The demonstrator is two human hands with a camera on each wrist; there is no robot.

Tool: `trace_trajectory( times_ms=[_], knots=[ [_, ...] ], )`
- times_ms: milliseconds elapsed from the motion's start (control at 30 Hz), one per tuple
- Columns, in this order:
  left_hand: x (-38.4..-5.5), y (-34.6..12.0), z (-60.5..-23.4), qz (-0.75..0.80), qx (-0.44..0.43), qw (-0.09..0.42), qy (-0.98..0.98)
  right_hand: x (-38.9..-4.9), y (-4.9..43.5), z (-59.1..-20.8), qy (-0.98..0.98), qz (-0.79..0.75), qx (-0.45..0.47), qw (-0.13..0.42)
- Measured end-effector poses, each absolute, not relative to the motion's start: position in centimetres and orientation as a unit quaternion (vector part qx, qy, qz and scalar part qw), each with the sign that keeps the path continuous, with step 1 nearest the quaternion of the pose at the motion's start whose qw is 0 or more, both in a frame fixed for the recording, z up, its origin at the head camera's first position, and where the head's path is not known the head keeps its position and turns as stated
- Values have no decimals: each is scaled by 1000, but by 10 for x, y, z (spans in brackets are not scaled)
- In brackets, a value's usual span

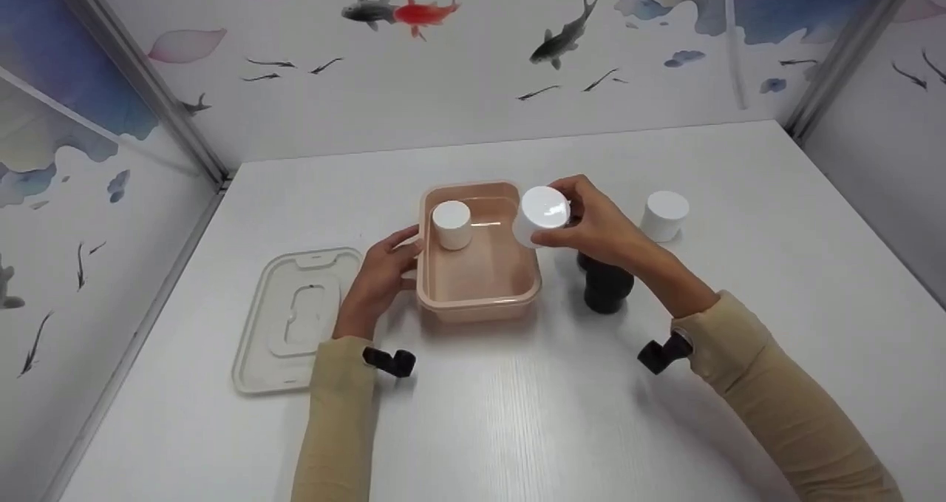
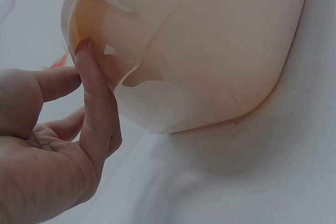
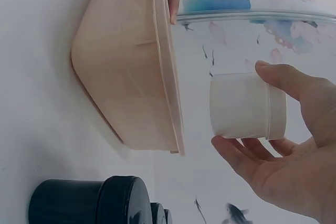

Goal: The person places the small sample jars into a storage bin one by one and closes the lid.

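My right hand [image 1: 599,225] holds a white lidded jar [image 1: 543,210] between thumb and fingers, roughly upright above the right rim of a pink plastic box [image 1: 477,306]. In the right wrist view the jar [image 3: 239,106] is apart from the box wall [image 3: 121,72], its lid toward the palm. Inside the box, near its back left corner, stands another white jar [image 1: 452,225]. My left hand [image 1: 380,276] holds the box's left side. Its bent fingers [image 2: 94,103] meet the rim and outer wall in the left wrist view.
Black lidded jars [image 1: 607,287] stand right of the box, partly under my right forearm. A third white jar [image 1: 665,215] is farther right. Left of the box lies a pale rectangular lid [image 1: 255,324], partly covered by my left arm. A patterned wall panel [image 1: 473,80] borders the table's back.
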State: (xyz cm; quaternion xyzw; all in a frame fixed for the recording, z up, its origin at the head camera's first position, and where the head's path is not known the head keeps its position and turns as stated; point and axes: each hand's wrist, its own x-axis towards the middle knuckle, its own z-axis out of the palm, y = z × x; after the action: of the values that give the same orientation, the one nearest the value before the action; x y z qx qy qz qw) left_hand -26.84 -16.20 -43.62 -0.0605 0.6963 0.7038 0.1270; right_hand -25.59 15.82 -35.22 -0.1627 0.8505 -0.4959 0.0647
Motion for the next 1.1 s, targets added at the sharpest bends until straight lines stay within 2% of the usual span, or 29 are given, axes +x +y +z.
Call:
trace_trajectory(
  times_ms=[300,1100],
  knots=[
    [-268,-161,-436,707,-56,129,693,-265,140,-345,858,-478,-162,101],
    [-272,-161,-438,702,-73,128,697,-286,92,-336,868,-429,-213,132]
  ],
)
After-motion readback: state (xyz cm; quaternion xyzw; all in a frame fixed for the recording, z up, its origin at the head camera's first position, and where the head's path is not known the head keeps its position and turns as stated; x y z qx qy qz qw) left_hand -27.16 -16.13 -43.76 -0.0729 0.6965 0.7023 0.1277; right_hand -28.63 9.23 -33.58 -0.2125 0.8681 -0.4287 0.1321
